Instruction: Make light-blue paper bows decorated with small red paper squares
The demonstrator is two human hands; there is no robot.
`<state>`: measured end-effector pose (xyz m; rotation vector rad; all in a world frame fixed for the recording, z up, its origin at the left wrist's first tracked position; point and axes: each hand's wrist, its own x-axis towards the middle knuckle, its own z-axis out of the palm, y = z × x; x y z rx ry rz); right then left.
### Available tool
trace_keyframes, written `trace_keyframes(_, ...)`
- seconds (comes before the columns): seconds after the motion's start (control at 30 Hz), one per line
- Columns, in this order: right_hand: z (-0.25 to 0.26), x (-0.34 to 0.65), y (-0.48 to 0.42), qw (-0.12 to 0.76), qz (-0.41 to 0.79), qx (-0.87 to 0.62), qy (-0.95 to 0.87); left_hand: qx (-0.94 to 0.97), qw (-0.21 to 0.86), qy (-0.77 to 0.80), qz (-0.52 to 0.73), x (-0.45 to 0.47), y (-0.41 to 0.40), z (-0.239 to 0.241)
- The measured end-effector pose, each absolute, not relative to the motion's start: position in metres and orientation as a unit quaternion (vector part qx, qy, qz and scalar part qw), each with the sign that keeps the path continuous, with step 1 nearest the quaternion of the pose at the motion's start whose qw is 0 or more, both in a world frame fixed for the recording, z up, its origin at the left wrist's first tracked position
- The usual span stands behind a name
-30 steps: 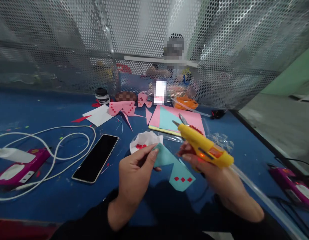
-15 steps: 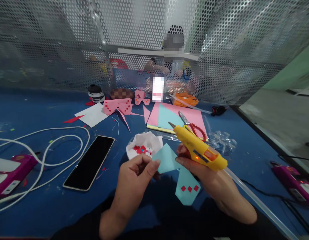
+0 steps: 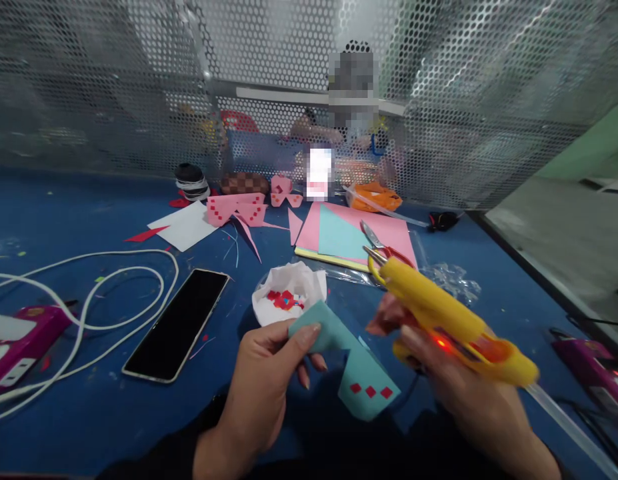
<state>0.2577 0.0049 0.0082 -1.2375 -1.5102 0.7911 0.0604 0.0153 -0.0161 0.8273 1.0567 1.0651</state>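
Note:
My left hand (image 3: 269, 380) pinches one end of a folded light-blue paper piece (image 3: 371, 373) between thumb and fingers. Its lower flap hangs to the right and carries three small red diamonds. My right hand (image 3: 449, 373), blurred, grips a yellow hot glue gun (image 3: 439, 313) with a red light glowing on its side. The gun's nozzle points up and left, and a clear glue stick (image 3: 571, 427) trails from its back end. Beyond the left hand stands a white paper-lined bowl (image 3: 261, 303) of small red paper bits (image 3: 286, 300).
A black phone (image 3: 176, 327) and a white cable (image 3: 113, 257) lie on the left. Farther back are a pink paper butterfly (image 3: 236, 210), stacked coloured paper (image 3: 333, 233) and red scissors (image 3: 373, 237). Purple power strips (image 3: 29, 340) flank both sides. A perforated metal screen (image 3: 273, 53) stands behind; a person sits beyond it.
My right hand has let go of the light-blue paper and moved right with the glue gun. The paper, still in my left hand, has tilted and shifted slightly left.

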Motion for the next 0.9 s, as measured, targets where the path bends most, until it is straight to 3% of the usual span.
trace_keyframes(0.27, 0.014, 0.256, -0.013, 0.376, 0.223, -0.472, -0.766, 0.376, 0.595, 0.467, 0.535, 0.058, 0.014, -0.019)
trace_keyframes(0.53, 0.001, 0.238, -0.011, 0.399, 0.148, -0.476, -0.769, 0.389, 0.616, 0.451, 0.516, 0.056, 0.013, -0.028)
trace_keyframes(0.9, -0.008, 0.245, -0.009, 0.327, 0.112, -0.469, -0.813, 0.396, 0.612, 0.45, 0.516, 0.056, 0.013, -0.028)
